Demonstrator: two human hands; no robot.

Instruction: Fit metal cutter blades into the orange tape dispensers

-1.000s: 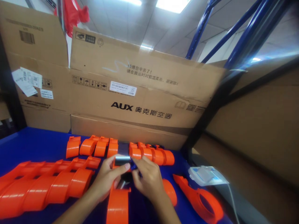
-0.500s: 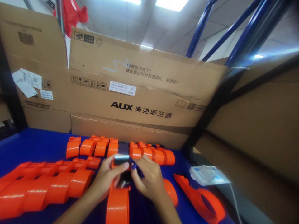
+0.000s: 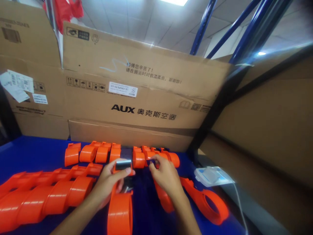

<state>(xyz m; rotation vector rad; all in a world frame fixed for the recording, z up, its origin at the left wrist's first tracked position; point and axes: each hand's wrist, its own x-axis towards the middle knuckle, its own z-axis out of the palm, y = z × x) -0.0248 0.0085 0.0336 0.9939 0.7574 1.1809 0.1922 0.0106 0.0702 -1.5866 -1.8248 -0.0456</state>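
My left hand (image 3: 111, 178) is closed around the head of an orange tape dispenser (image 3: 119, 213). A shiny dark grey roller (image 3: 123, 164) lies across its top, with my thumb beside it. The ring of this dispenser hangs toward me. To the right, apart from it, my right hand (image 3: 165, 173) is pinched on a small dark blue piece (image 3: 150, 161), mostly hidden by the fingers. That hand is in front of the back row of orange dispensers (image 3: 139, 159). Another orange dispenser (image 3: 164, 195) lies partly hidden under my right wrist.
Nested orange dispensers (image 3: 55, 199) lie at the left on the blue table surface (image 3: 36, 150). A single dispenser (image 3: 207, 202) and a clear plastic box (image 3: 214, 176) with a white cord are at the right. A cardboard wall (image 3: 146, 98) and dark rack posts (image 3: 207, 130) bound the back.
My right hand has moved away from the roller, to the right and slightly back, with the dark blue piece at its fingertips. My left hand still holds the dispenser. The view has shifted slightly.
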